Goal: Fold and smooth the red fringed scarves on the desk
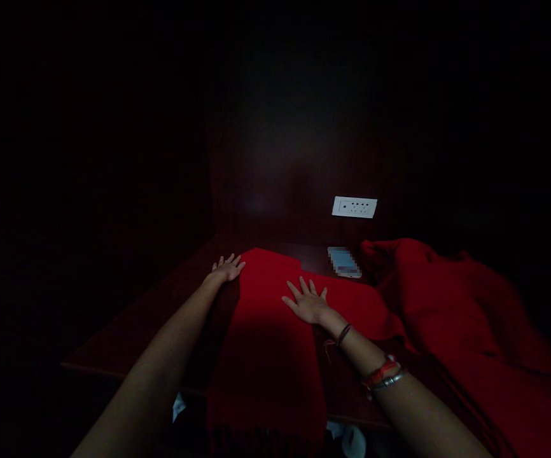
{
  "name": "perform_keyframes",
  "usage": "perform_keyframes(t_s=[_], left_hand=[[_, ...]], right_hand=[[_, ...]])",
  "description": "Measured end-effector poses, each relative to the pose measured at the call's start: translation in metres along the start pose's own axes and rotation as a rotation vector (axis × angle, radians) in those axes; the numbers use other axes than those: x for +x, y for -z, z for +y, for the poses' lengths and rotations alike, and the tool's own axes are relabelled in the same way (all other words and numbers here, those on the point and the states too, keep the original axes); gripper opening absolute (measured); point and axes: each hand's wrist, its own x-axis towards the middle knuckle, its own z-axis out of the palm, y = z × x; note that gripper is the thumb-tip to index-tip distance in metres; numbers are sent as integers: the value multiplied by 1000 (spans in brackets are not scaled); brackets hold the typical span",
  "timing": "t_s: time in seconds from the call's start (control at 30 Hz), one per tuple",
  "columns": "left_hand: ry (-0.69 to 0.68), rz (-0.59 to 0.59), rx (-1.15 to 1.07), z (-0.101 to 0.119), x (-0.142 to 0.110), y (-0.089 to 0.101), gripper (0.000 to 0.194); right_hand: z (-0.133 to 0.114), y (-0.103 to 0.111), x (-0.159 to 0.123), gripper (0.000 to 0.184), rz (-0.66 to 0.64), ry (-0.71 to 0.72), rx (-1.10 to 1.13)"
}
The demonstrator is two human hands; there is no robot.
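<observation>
A red scarf (268, 356) with a fringed end lies on the dark wooden table (180, 286). Its fringe hangs over the near edge, and a folded part extends to the right. At the scarf's far left edge, my left hand (228, 268) rests with fingers stretched out, partly on the tabletop. Flat on the cloth, fingers spread, lies my right hand (308, 303), near where the scarf turns right. Bracelets circle my right wrist and forearm. Neither hand grips anything.
A heap of red cloth (461, 305) covers the table's right side. Behind the scarf lies a phone (345, 262), its screen blurred. A white socket panel (354, 207) is set in the dark back wall. White objects show below the near edge, too dim to name.
</observation>
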Motion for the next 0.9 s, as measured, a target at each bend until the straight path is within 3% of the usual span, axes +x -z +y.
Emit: perform_keyframes(t_s=[0.1, 0.17, 0.23, 0.33, 0.47, 0.5, 0.57, 0.63, 0.7, 0.77, 0.9], left_hand=[[-118, 125, -28, 5, 5, 0, 58], [-282, 77, -14, 10, 9, -2, 55], [-338, -38, 15, 13, 13, -3, 53], [-164, -63, 41, 12, 16, 0, 52], [79, 138, 22, 20, -3, 7, 55], [64, 187, 14, 25, -13, 7, 55], [-92, 226, 16, 36, -36, 3, 54], [-303, 145, 41, 45, -56, -4, 53], [-411, 26, 68, 50, -69, -12, 54], [-411, -38, 80, 52, -74, -17, 54], [-379, -25, 65, 52, -72, -18, 53]], right_hand=[[1, -3, 2, 68, 19, 8, 5], [1, -4, 2, 68, 24, 11, 6], [2, -5, 3, 68, 25, 12, 7], [2, -5, 3, 69, 25, 16, 20], [2, -3, 2, 69, 20, 17, 40], [2, -3, 2, 69, 20, 17, 43], [2, -2, 2, 68, 23, 16, 51], [3, -1, 1, 68, 41, 25, 61], [4, 3, -1, 67, 79, 40, 78], [5, 10, -2, 61, 129, 36, 102], [4, 34, 0, 43, 129, -90, 117]])
